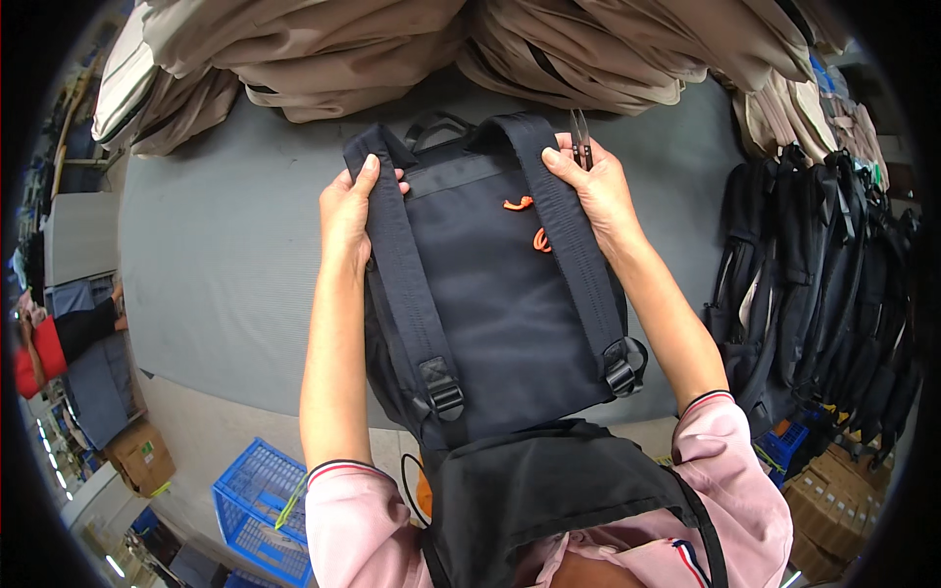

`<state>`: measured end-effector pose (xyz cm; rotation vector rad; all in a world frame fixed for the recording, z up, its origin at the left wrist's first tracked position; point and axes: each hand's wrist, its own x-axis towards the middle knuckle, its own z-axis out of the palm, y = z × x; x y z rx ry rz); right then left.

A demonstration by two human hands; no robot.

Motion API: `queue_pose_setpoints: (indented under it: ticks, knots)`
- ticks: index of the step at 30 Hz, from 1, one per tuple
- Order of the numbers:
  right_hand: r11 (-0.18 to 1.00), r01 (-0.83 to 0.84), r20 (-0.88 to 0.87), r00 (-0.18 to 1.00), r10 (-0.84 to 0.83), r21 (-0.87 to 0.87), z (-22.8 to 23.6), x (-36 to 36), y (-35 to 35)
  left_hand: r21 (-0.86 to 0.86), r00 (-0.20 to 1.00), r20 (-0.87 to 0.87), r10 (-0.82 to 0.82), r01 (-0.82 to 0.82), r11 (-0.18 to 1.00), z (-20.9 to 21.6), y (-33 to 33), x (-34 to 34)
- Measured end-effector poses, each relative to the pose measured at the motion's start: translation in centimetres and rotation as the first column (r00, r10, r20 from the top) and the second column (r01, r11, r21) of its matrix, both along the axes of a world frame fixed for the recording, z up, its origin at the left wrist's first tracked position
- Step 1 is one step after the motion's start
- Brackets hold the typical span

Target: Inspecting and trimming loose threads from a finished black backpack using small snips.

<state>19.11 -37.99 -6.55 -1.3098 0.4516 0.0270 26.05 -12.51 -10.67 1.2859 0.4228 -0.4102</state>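
While the head view looks down on a grey table [235, 255], a dark backpack [490, 304] lies over its near part, strap side up, with the lower end reaching the table's near edge; whether the pack rests its full weight there, I cannot tell. The left hand [353, 208] is closed round the left shoulder strap [409, 265] close to its top, thumb in front and fingers curled behind. The right hand [593, 186] grips the right shoulder strap [571, 255] in the same way, its thumb pressed on the front, and a slim two-pointed metal tool [581, 137] sticks up from among its fingers toward the table's far side. Two bits of orange cord [540, 240] show beside the right strap, and each strap ends in a black buckle [447, 396] above the table's near edge. Beige bags [333, 59] are heaped along the table's far edge, and black bags [784, 265] hang to its right. A blue crate [260, 505] stands below the table's near edge, toward the left, with a cardboard box [142, 458] farther left. Beyond the table's left side is a person in a red top [44, 353]
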Motion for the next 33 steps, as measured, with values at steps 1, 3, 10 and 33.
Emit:
queue_pose_setpoints:
  ticks: [1, 3, 10, 33]
  knots:
    - [0.996, -0.006, 0.028, 1.000, 0.009, -0.090, 0.1, 0.1, 0.3, 0.004, 1.000, 0.001, 0.000, 0.000, 1.000, -0.4, 0.2, 0.2]
    - [0.996, 0.006, 0.049, 0.999, -0.001, -0.094, -0.8, 0.4, 1.1, 0.573, 0.966, 0.244, -0.087, -0.071, 0.816, -1.4, 0.9, 0.5]
    - [0.861, 0.040, 0.131, 0.991, 0.031, -0.507, -3.2, 3.0, 2.8, 0.388, 0.974, 0.194, -0.119, 0.035, 0.921, -1.3, 1.1, 1.1]
    - [0.606, 0.253, 0.522, 0.791, 0.319, -0.754, 0.9, -0.6, 6.2, 0.845, 0.822, 0.436, -0.367, -0.234, 0.481, -0.3, 0.8, -10.5]
